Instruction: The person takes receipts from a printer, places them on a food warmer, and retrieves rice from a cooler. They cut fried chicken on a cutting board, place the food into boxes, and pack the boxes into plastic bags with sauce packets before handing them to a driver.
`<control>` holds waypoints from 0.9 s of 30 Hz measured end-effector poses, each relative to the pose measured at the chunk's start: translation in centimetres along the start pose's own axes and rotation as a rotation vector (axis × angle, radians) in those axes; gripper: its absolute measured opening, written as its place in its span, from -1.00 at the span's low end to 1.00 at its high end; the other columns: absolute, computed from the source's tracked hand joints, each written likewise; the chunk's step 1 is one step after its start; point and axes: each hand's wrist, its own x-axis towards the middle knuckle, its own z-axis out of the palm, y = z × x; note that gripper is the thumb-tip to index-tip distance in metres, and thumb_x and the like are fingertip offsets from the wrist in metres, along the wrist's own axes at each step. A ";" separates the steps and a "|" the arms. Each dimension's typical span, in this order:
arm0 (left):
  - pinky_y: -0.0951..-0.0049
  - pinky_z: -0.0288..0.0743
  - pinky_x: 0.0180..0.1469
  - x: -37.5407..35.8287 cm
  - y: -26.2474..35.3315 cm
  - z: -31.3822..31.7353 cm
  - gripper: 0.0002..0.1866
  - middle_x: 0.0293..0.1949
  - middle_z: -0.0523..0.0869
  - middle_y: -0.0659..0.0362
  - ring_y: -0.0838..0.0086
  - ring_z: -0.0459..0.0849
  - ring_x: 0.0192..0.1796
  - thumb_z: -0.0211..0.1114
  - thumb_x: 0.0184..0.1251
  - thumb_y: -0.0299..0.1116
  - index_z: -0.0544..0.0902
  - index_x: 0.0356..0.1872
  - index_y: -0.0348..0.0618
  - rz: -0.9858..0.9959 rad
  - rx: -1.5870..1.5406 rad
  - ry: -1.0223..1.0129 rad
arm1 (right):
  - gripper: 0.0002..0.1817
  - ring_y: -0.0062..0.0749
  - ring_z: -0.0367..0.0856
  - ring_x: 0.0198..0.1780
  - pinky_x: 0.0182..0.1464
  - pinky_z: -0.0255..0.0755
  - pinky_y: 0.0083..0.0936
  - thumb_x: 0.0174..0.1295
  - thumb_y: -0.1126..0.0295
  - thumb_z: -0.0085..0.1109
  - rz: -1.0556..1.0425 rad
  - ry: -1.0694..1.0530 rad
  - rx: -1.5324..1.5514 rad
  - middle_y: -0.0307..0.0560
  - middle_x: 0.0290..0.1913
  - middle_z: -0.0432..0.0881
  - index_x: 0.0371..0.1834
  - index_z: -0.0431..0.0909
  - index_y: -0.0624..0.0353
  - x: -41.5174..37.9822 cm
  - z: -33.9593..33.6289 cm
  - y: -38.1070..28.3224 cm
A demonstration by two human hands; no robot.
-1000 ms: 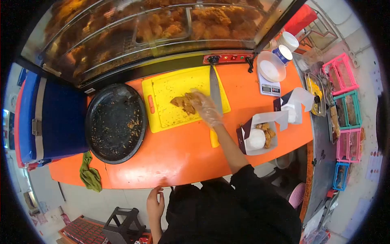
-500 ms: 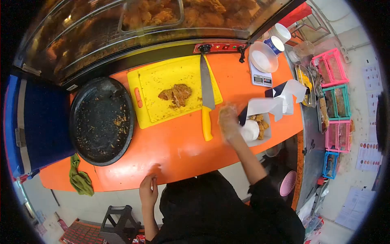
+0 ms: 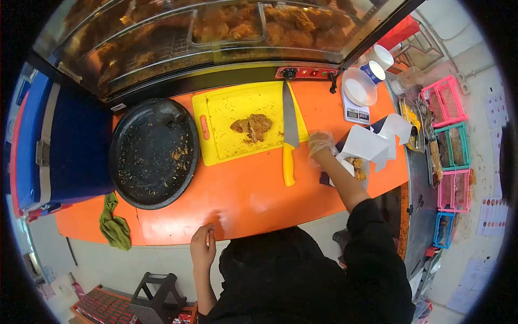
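My right hand [image 3: 322, 144], in a clear plastic glove, is at the left side of an open paper box [image 3: 362, 181] with fried pieces [image 3: 357, 166] inside. Its fingers are blurred, and any grip is unclear. My bare left hand [image 3: 203, 244] rests empty at the table's front edge, fingers loosely bent and apart. A sliced piece of fried meat [image 3: 252, 128] lies on the yellow cutting board [image 3: 226, 152]. Across the board's right side lies a knife [image 3: 290, 127], its yellow handle toward me.
A round black tray [image 3: 154, 154] and a green cloth [image 3: 114, 222] are on the left. At the back right, a bowl [image 3: 359, 86] sits on a scale [image 3: 356, 113]. A glass cabinet [image 3: 216, 56] holds fried food. Another white box [image 3: 396, 127] stands farther right.
The view has shifted, so the table items appear farther right. My right hand stays by the box, whose flap now stands more over the food. My left hand remains at the table edge.
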 end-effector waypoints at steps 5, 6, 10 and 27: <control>0.35 0.46 -0.19 -0.4 0.2 -0.4 -0.83 -0.36 0.63 -0.02 0.19 0.62 -0.27 0.07 0.18 -0.58 0.56 -0.22 -0.32 -0.025 -0.039 0.031 | -0.80 -0.55 0.54 -0.13 -0.13 0.45 -0.53 0.06 0.43 0.21 -0.388 0.351 0.814 -0.17 -0.20 0.60 -0.22 0.55 0.14 -0.1 -2.9 -0.5; 0.35 0.46 -0.18 -0.5 0.3 -0.4 -0.83 -0.36 0.63 -0.02 0.19 0.62 -0.27 0.07 0.18 -0.58 0.56 -0.22 -0.32 -0.032 -0.031 0.035 | -0.79 -0.55 0.51 -0.09 -0.08 0.44 -0.53 0.09 0.46 0.19 -0.419 0.240 1.636 -0.18 -0.15 0.58 -0.18 0.52 0.17 -0.4 -4.3 -1.1; 0.34 0.46 -0.18 -0.5 0.6 -0.2 -0.83 -0.36 0.62 -0.02 0.19 0.62 -0.27 0.06 0.19 -0.57 0.57 -0.23 -0.32 -0.009 -0.039 0.071 | -0.73 -0.50 0.50 -0.04 -0.03 0.46 -0.51 0.10 0.57 0.15 -0.506 0.086 2.393 -0.17 -0.07 0.52 -0.10 0.46 0.20 -6.4 -11.2 -3.1; 0.36 0.46 -0.17 -0.4 1.5 0.8 -0.83 -0.32 0.63 0.00 0.22 0.63 -0.24 0.05 0.21 -0.54 0.56 -0.22 -0.31 -0.006 -0.011 0.007 | -0.68 -0.31 0.55 -0.05 0.00 0.49 -0.41 0.06 0.64 0.18 -0.488 0.566 2.511 -0.06 -0.04 0.50 -0.08 0.43 0.26 -13.3 -15.9 -2.8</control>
